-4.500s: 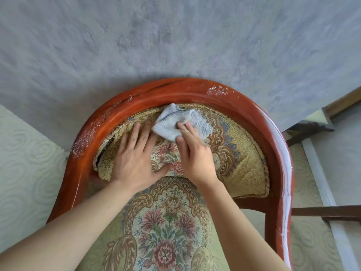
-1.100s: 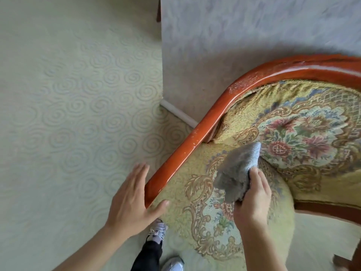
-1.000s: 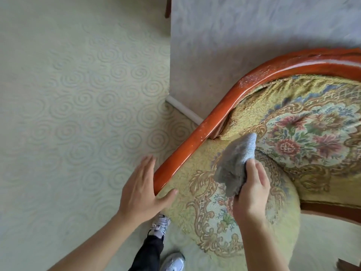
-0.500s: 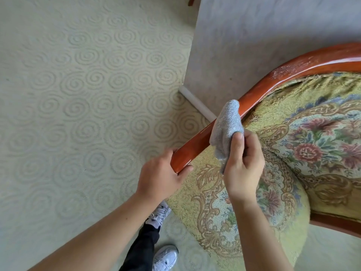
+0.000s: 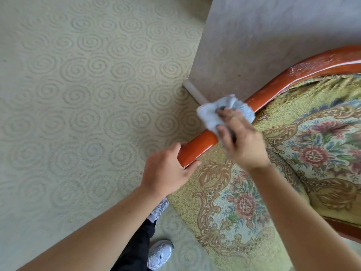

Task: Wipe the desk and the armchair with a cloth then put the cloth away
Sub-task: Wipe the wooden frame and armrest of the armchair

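The armchair has a curved red-brown wooden arm rail (image 5: pixel 277 89) and a floral yellow seat cushion (image 5: pixel 244 202). A pale grey-blue cloth (image 5: pixel 212 114) lies draped over the rail near its front end. My right hand (image 5: pixel 242 139) presses the cloth onto the rail, its fingers curled over it. My left hand (image 5: pixel 168 171) grips the rail's front end (image 5: pixel 195 149), thumb on the inner side. White dusty specks show further up the rail. The desk is out of sight.
Pale green carpet (image 5: pixel 78 94) with spiral patterns covers the floor at left. A grey wall (image 5: pixel 263 36) with a white baseboard (image 5: pixel 193 92) stands right behind the chair. My leg and white shoes (image 5: pixel 160 251) are below the chair's front.
My right hand lifted the cloth from the seat cushion and laid it over the arm rail. My left hand moved from hovering beside the rail's end to gripping it.
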Demonstrator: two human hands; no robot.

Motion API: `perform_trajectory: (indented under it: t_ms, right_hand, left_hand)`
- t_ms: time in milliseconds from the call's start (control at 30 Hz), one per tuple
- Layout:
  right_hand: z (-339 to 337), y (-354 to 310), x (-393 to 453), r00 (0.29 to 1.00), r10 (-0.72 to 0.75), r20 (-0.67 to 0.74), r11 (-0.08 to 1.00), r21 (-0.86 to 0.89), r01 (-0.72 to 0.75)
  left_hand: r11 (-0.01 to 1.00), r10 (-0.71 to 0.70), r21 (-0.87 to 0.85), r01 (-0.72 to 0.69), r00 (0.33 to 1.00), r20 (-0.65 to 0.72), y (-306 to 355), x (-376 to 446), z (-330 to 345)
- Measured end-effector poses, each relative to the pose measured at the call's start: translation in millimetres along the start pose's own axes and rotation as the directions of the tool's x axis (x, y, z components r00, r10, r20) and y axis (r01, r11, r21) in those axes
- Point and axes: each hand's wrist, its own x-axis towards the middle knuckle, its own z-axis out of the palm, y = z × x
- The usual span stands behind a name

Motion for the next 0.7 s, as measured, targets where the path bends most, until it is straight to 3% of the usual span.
perform_trajectory:
  t_ms: [100, 167, 300, 400, 567, 700]
  right_hand:
    - [-4.7, 12.6, 16.1, 0.970, 0.241, -0.043, 0.968, -0.053, -0.243]
    - [0.0, 1.0, 15.9, 0.954, 0.289, -0.074, 0.955, -0.041, -0.293]
    - [11.9, -38.1, -7.9, 0.964, 0.219, -0.152, 0.974, 0.084, -0.208]
    - [20.7, -58.8, -26.7, 0.985, 0.126, -0.122, 0.982, 0.159, -0.105]
    - [8.7, -25.1, -16.7, 0.993, -0.116, -0.008, 0.991, 0.068, 0.117]
    - [-18.0, 32.2, 19.4, 0.997, 0.037, -0.070, 0.995, -0.091, -0.043]
  left_hand:
    - [1.000, 0.000, 0.011, 0.000, 1.000, -0.003, 1.3, -0.3, -0.6]
    - [1.000, 0.002, 0.001, -0.002, 1.000, -0.008, 1.7, 0.3, -1.1]
    - [0.999, 0.036, -0.014, -0.036, 0.998, -0.052, 2.7, 0.0, 0.7]
    - [0.999, 0.052, -0.006, -0.053, 0.996, -0.072, 3.1, 0.1, 0.4]
    - [0.999, -0.033, 0.011, 0.032, 0.998, 0.062, 4.8, 1.6, -5.8]
    - [0.990, -0.069, 0.134, 0.040, 0.973, 0.221, 13.0, 15.3, -14.3]
